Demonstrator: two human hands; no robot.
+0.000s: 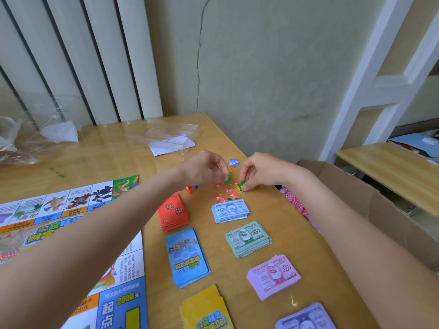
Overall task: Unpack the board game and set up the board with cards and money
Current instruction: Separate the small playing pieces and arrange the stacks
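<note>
Green star tokens [228, 180] were being sorted, one pinched in each hand.

From the left: the board [71, 233] lay open at nine o'clock; three card decks, red [173, 213], blue [187, 257] and yellow [204, 309], ran up the middle; four money stacks [248, 238] lined three o'clock. The left hand [202, 169] and right hand [257, 172] each held a green star between fingertips over the orange stars [224, 194] at twelve o'clock (about five, overlapping). One purple star [233, 162] sat apart. Next, probably, grouping by colour, which calls for delicate placing.
</note>
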